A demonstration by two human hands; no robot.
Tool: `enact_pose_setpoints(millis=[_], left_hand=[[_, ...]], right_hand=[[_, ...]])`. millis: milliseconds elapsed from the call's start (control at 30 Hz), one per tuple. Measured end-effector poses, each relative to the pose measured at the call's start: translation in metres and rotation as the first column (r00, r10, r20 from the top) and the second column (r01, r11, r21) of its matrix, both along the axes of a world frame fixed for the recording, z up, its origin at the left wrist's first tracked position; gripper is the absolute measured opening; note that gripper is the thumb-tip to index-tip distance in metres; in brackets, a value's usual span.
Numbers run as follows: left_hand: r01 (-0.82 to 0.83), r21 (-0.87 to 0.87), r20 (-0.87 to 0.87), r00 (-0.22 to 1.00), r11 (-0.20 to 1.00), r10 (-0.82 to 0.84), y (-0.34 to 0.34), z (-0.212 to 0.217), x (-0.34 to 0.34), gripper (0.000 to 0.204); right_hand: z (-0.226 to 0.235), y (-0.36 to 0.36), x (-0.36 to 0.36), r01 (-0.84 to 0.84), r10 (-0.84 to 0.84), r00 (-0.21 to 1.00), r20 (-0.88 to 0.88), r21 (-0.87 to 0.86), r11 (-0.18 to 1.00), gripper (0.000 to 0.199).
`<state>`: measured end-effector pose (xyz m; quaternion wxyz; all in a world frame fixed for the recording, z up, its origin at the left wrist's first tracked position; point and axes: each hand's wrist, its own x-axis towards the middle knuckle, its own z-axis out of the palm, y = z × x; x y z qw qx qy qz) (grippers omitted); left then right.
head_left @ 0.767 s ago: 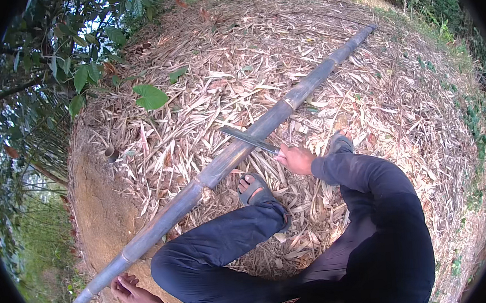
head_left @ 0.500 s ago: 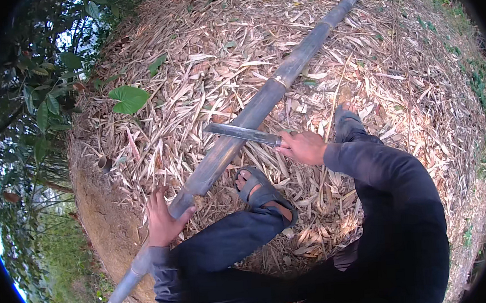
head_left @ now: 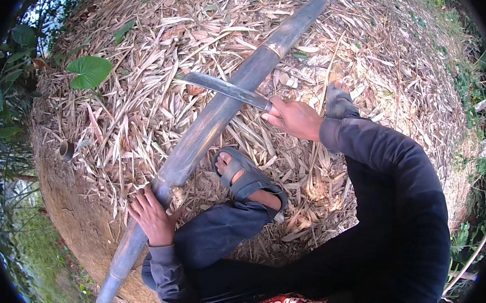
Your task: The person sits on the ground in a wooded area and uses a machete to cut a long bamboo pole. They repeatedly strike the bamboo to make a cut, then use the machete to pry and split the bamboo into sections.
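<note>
A long dark bamboo pole (head_left: 196, 133) runs diagonally over the leaf litter, from the lower left to the upper right. My left hand (head_left: 154, 217) lies over its lower stretch near a joint, fingers across the far side and thumb on the near side. In my right hand (head_left: 296, 118) is the handle of a machete (head_left: 224, 89), with the fingers closed round it. The long grey blade crosses above the pole's middle, tip pointing up-left. Whether the blade touches the bamboo I cannot tell.
My sandalled left foot (head_left: 244, 174) is close beside the pole; my other foot (head_left: 338, 101) stands farther right. Dry bamboo leaves (head_left: 153, 73) cover the ground. A short cut stump (head_left: 66, 150) and a bare earth edge (head_left: 65, 192) lie left, with foliage beyond.
My view has shifted, so the pole appears lower and farther left. The machete has tilted, its tip now higher relative to the handle. My left hand remains at the pole's lower part.
</note>
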<state>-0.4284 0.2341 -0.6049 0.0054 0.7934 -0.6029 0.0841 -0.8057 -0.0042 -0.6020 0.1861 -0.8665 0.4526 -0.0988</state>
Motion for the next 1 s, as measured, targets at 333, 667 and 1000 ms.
enact_pose_setpoints(millis=[333,667,1000], left_hand=[[-0.024,-0.055,0.066,0.997,0.998,0.028,-0.016,-0.033,0.02,0.068],[0.161,0.215,-0.271,0.957,0.963,-0.1,-0.045,-0.001,0.082,0.082],[0.076,0.127,-0.186,0.981,0.989,-0.051,-0.03,-0.012,0.062,0.088]], right_hand=[[-0.005,-0.055,-0.055,0.449,-0.443,0.893,0.08,-0.093,0.888,0.044],[0.022,-0.034,-0.03,0.13,-0.137,0.983,-0.122,-0.066,0.989,0.041],[0.021,-0.034,-0.035,-0.049,-0.005,0.98,-0.201,-0.262,0.964,0.041]])
